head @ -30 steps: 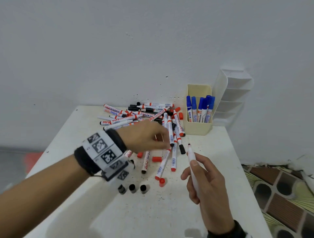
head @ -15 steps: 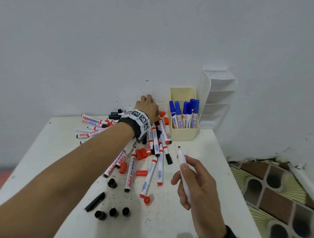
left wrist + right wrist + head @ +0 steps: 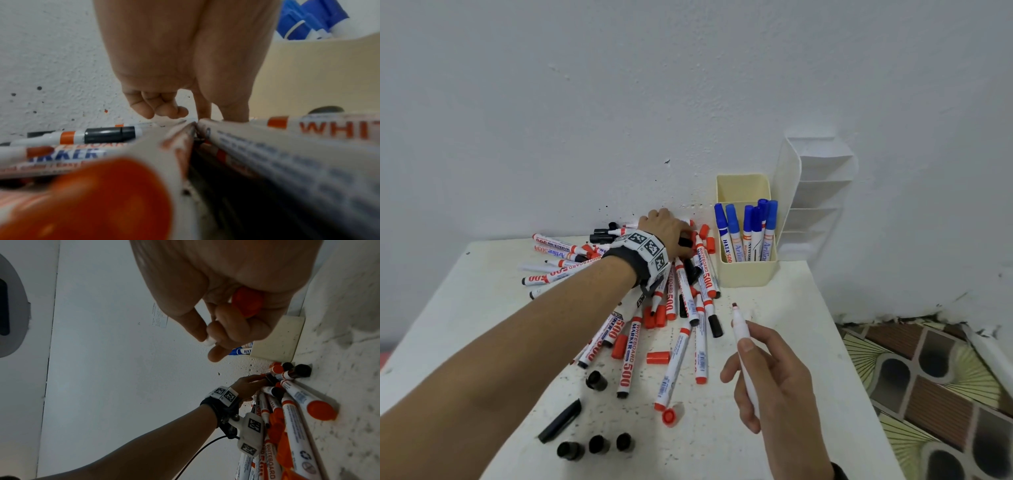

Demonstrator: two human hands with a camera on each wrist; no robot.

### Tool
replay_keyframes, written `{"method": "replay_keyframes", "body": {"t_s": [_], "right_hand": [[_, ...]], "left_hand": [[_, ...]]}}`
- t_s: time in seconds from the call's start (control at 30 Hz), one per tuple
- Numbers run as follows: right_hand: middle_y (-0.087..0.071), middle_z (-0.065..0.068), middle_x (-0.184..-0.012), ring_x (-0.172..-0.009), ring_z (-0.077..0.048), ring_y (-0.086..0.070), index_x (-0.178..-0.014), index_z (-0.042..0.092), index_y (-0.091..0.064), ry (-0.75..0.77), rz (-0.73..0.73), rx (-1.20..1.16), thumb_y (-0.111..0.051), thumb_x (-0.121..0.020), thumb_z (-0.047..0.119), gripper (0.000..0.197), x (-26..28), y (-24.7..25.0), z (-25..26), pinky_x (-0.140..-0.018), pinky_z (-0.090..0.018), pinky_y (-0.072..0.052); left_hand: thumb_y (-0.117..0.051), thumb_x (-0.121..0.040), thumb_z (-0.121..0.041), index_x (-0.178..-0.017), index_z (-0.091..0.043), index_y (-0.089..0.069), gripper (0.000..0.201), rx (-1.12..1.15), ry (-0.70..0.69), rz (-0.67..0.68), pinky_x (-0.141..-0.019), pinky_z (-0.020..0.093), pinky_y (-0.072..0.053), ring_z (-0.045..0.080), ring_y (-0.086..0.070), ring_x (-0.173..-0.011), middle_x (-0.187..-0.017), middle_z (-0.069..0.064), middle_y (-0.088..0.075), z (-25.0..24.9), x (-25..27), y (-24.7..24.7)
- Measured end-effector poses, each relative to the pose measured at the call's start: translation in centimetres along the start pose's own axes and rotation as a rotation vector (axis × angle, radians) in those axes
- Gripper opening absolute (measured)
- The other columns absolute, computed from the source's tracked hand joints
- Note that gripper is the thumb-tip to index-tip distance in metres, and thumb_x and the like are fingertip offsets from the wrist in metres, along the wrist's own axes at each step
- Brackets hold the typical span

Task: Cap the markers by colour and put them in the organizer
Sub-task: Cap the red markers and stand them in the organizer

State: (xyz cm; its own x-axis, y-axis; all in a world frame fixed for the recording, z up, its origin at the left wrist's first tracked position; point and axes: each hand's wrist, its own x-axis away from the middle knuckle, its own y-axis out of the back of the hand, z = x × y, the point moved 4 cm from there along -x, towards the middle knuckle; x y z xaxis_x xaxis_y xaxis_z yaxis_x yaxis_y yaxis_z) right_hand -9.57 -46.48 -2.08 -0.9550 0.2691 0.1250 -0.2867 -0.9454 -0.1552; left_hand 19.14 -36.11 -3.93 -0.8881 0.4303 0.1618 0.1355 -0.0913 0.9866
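My right hand (image 3: pixel 767 373) grips an uncapped white marker (image 3: pixel 741 332) upright, tip up; its red end plug (image 3: pixel 246 303) shows inside the curled fingers. My left hand (image 3: pixel 664 228) reaches over the pile of red and black markers (image 3: pixel 681 291) to its far edge by the wall. Three of its fingers (image 3: pixel 156 107) are curled; thumb and index point down behind the markers, tips hidden. A black cap (image 3: pixel 685 241) and red caps (image 3: pixel 705 236) lie right there. The cream organizer (image 3: pixel 746 274) holds several blue-capped markers (image 3: pixel 748 229).
Loose red caps (image 3: pixel 658 357) and black caps (image 3: pixel 596 380) lie on the white table (image 3: pixel 791 308), with more black caps (image 3: pixel 599 444) near the front. A white tiered holder (image 3: pixel 815 192) stands against the wall behind the organizer. The table's right edge drops to patterned floor (image 3: pixel 928 394).
My left hand has gone from the middle of the pile to its far edge near the wall. The right hand keeps the uncapped marker in the same pose.
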Motion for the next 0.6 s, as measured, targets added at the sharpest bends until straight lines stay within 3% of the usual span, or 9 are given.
{"method": "replay_keyframes", "body": {"t_s": [0.17,0.27,0.37,0.5,0.6], "right_hand": [[-0.066,-0.009,-0.066,-0.038,-0.016,-0.035,-0.111,0.024,-0.063,0.001,-0.009,0.014,-0.051,-0.095,0.022,0.02,0.0,0.1,0.1,-0.036,-0.019,-0.03],[-0.066,-0.009,-0.066,-0.038,-0.016,-0.034,-0.112,0.023,-0.063,0.001,-0.002,0.012,-0.051,-0.096,0.02,0.02,0.2,0.0,0.1,-0.036,-0.019,-0.03],[-0.066,-0.009,-0.066,-0.039,-0.016,-0.034,-0.112,0.022,-0.063,0.0,0.012,0.022,-0.051,-0.096,0.02,0.02,0.4,-0.4,0.0,-0.036,-0.019,-0.03],[-0.066,-0.01,-0.067,-0.04,-0.016,-0.035,-0.111,0.026,-0.063,-0.01,0.029,0.029,-0.051,-0.095,0.022,0.02,0.8,-1.2,0.0,-0.035,-0.019,-0.03],[-0.067,-0.01,-0.068,-0.041,-0.016,-0.036,-0.111,0.028,-0.061,-0.013,0.037,0.056,-0.051,-0.096,0.023,0.02,1.2,-1.7,0.1,-0.036,-0.02,-0.031]], "left_hand": [[-0.074,-0.076,-0.05,-0.124,-0.027,-0.057,0.055,0.167,-0.065,-0.111,-0.091,0.039,-0.042,0.025,-0.05,-0.108,-0.117,0.006,-0.052,-0.4,0.6,1.7],[-0.079,-0.077,-0.034,-0.122,-0.023,-0.054,0.052,0.42,-0.14,-0.134,-0.083,0.031,-0.047,0.019,-0.059,-0.101,-0.112,0.001,-0.061,0.2,1.8,3.1],[-0.077,-0.082,-0.024,-0.122,-0.027,-0.053,0.046,0.732,-0.129,-0.087,-0.077,0.022,-0.049,0.012,-0.067,-0.089,-0.101,-0.003,-0.069,1.4,3.7,3.7],[-0.057,-0.09,0.007,-0.125,-0.014,-0.052,0.041,1.243,-0.045,0.038,-0.076,0.03,-0.054,0.018,-0.069,-0.081,-0.099,0.011,-0.072,2.8,6.4,3.0],[-0.052,-0.092,0.009,-0.124,-0.011,-0.056,0.038,1.43,-0.012,0.128,-0.074,0.03,-0.051,0.017,-0.063,-0.076,-0.097,0.01,-0.068,3.4,8.5,2.6]]}}
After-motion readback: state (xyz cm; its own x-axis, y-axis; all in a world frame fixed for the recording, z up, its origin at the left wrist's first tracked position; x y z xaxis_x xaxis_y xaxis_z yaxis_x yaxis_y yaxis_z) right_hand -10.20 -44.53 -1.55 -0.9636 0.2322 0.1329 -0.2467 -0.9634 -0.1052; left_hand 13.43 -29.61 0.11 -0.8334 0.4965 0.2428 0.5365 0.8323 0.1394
